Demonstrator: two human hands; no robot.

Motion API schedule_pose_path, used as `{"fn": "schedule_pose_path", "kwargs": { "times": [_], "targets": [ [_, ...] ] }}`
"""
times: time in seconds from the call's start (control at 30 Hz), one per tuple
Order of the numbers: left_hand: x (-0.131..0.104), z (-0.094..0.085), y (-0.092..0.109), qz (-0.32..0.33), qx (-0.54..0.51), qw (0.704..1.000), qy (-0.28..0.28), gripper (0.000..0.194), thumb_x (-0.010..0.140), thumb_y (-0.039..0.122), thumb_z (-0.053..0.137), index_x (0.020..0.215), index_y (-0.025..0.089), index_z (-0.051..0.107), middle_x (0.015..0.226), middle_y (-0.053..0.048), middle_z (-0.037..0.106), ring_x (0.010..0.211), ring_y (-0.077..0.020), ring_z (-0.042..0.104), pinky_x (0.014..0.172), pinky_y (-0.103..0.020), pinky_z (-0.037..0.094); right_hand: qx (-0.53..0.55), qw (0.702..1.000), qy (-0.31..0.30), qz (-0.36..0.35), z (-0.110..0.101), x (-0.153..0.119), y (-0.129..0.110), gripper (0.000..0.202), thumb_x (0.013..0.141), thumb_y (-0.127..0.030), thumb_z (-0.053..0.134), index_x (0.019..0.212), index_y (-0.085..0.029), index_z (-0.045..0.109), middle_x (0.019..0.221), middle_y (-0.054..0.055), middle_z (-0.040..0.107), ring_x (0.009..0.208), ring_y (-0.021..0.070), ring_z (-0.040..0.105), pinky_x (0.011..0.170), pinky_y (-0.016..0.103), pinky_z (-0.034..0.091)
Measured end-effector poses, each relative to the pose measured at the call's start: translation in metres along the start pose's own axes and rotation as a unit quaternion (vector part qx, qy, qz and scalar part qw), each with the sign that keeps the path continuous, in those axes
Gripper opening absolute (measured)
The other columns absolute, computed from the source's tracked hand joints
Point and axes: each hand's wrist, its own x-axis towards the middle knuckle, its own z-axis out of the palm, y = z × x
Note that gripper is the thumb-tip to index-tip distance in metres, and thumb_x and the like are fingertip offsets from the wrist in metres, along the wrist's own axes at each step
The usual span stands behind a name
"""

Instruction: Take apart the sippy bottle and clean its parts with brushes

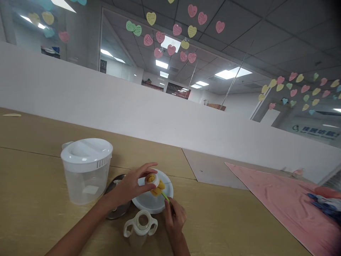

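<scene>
My left hand (pixel 138 181) pinches a small white ring-shaped bottle top (pixel 153 180) with an amber inside, over a pale plate (pixel 166 174). My right hand (pixel 174 215) is closed on the yellow-green handle (pixel 165 196) of a small tool. The handle's far end meets a yellow, soft-looking lobed piece (pixel 157 191) right beneath the bottle top; whether they are joined I cannot tell. Below the plate stands an uncapped two-handled bottle (pixel 141 233), upright. Part of a dark metal round lid (pixel 119 211) is hidden under my left forearm.
A clear plastic pitcher with a white lid (pixel 86 170) stands to the left. On the right a pink cloth (pixel 282 199) covers the table, with a blue and white bundle (pixel 326 204) on it. A low white partition (pixel 149 110) runs behind the table (pixel 226 220).
</scene>
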Motion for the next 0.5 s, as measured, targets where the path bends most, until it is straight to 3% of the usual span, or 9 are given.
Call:
{"fn": "schedule_pose_path", "kwargs": {
  "times": [0.4,0.5],
  "targets": [
    [-0.008,-0.031,0.016,-0.037,0.191,0.980,-0.043,0.038,0.083,0.041,0.055,0.118,0.026,0.056,0.118,-0.002,0.061,0.102,-0.0210,0.058,0.084,-0.029,0.049,-0.022,0.998,-0.045,-0.030,0.003,0.006,-0.006,0.006,0.085,-0.017,0.058,0.083,-0.012,0.061,0.057,0.002,0.061,0.048,0.0100,0.054,0.050,0.021,0.042],
    [-0.007,-0.040,0.012,-0.017,0.243,0.970,-0.027,0.037,0.086,0.041,0.049,0.120,0.026,0.054,0.120,-0.003,0.059,0.103,-0.0216,0.056,0.088,-0.031,0.045,-0.046,0.999,-0.021,0.015,0.002,0.006,-0.003,0.013,0.086,-0.023,0.056,0.080,-0.013,0.062,0.056,0.002,0.061,0.046,0.0093,0.052,0.049,0.020,0.041]
  ]
}}
